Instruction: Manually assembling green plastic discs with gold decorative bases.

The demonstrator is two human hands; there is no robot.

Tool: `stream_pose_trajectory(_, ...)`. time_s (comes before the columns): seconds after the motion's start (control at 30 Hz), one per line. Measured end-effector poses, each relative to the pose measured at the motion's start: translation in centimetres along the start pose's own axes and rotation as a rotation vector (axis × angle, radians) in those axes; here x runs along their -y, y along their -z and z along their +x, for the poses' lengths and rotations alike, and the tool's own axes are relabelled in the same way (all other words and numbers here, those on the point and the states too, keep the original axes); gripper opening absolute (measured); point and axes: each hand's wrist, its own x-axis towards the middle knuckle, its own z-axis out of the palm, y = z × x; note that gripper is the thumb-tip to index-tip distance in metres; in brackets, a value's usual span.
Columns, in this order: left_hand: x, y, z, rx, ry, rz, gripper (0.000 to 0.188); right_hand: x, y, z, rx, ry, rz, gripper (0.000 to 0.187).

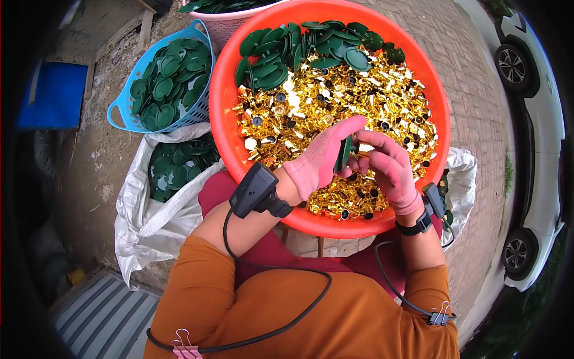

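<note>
Both my hands wear pink gloves and meet above the near part of a big round orange-red tub. My left hand is closed on green plastic discs, held on edge between thumb and fingers. Close against them, my right hand has its fingers bent and its tips pinched together; whatever is in them is too small to make out. Below lie many shiny gold pieces mixed with small black round caps. More green discs are heaped along the tub's far side.
On the left stands a light-blue basket full of green discs, with a white sack of discs nearer me. A pink basket is behind the tub. Another white sack sits to the right. A white car is parked beyond the brick paving.
</note>
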Motion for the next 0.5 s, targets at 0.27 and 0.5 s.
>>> stream_pose_trajectory(0.27,0.4,0.1,-0.7,-0.005,-0.031,0.141,0.038,-1.2,0.6,-0.1,0.083,0.590,-1.008,0.035)
stream_pose_trajectory(0.5,3.0,-0.4,-0.6,-0.283,-1.041,1.151,0.051,-4.0,-1.4,-1.5,-0.054,0.023,0.047,0.031)
